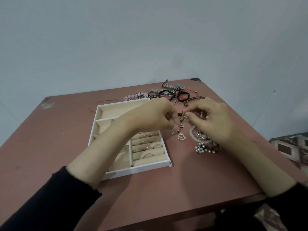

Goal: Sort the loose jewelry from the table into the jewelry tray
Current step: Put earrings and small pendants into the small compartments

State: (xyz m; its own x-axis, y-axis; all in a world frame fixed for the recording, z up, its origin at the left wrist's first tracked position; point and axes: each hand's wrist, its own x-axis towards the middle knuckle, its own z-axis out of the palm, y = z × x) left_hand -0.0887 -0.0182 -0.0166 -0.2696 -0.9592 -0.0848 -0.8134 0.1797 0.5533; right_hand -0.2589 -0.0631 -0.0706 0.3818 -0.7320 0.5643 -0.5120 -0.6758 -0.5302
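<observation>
While the jewelry tray point(133, 168) lies at centre left with rings point(148, 155) in its rolls, the left hand point(155, 115) and right hand point(211, 117), fingers curled, pinch 1 small charm chain point(181, 120) between them; loose jewelry point(202, 144) lies right of it.
</observation>
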